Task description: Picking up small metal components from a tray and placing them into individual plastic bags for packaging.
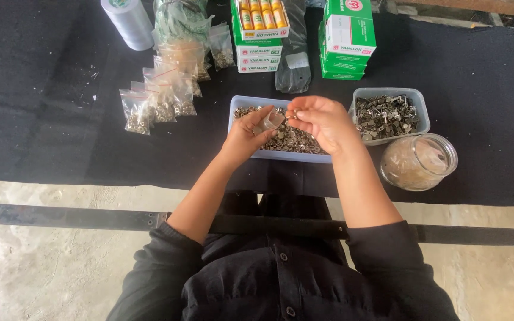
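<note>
Your fingers (297, 113) were pinched nearly shut on the right hand (323, 122), closed on something tiny at the tips, too small to tell what. Your left hand (246, 135) had its fingers curled around a small clear bag (273, 119), thumb on one side and fingertips on the other, gripping it with the mouth tipped toward the right hand.

Biggest thing first: the black cloth table (43, 119) carried everything. At its far edge stood stacked green and white cartons (347, 41) and a white roll (128, 22). Nearer, to your left, filled little bags (156, 101) lay in a loose row. To your right sat a clear tub of dark metal parts (391, 114) and, just beside it on your side, a glass jar (419, 161).

Straight under both hands was the pale blue tray (240, 102) of small metal pieces (290, 139).

Now the relation that mattered: the bag lay just left of your right fingertips, almost touching them, its long axis slanting up and to the right toward that pinch. Your right hand was the one at the opening; your left only held the bag. Both hovered above the tray, not resting in it.
</note>
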